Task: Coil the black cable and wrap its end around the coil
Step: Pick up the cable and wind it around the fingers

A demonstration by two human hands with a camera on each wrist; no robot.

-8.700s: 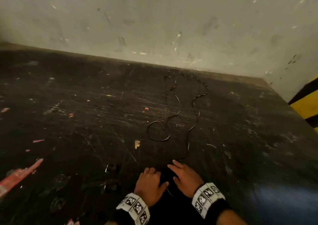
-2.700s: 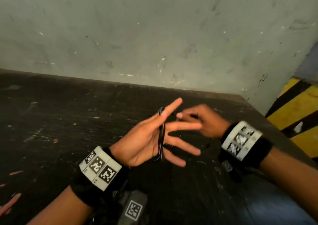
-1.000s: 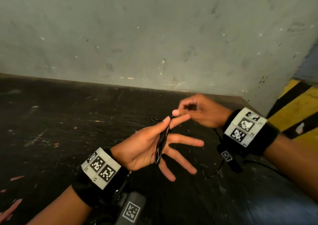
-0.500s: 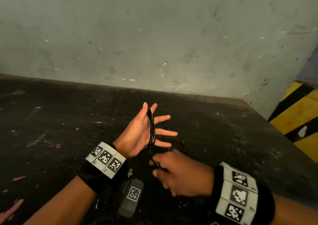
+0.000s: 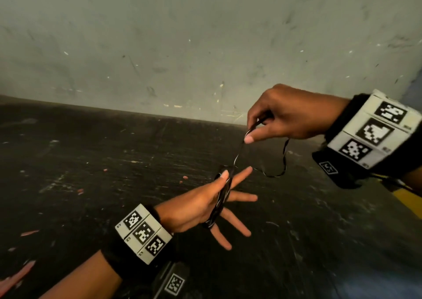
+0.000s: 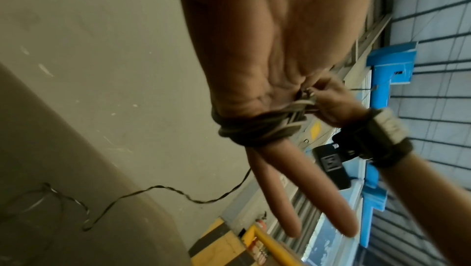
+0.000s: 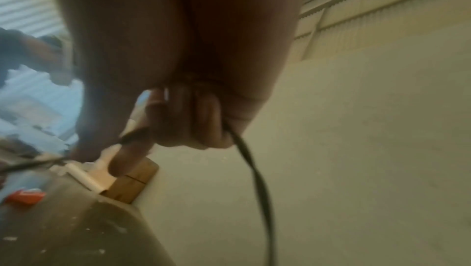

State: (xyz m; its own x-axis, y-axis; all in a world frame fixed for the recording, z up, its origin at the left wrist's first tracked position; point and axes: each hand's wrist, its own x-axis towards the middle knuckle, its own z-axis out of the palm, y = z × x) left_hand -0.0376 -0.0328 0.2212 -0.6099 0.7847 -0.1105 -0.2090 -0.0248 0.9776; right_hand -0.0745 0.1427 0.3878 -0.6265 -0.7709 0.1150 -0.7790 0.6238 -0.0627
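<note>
Dark counter (image 5: 96, 184) below both hands. Left hand (image 5: 196, 205), fingers (image 5: 239, 198) spread wide, carries the black cable (image 5: 220, 201) coiled around its palm. Right hand (image 5: 287, 113), above the coil, pinches the cable's free end. Wristband markers show no readable writing.

right hand (image 5: 283, 113): risen from below left hand (image 5: 201, 205) | black cable (image 5: 237, 154) drawn up from coil

Two hands — a left hand (image 5: 196, 205) and a right hand (image 5: 285, 116) — one black cable (image 5: 283, 159), and two marker-printed wristbands (image 5: 142, 232), one per wrist.
</note>
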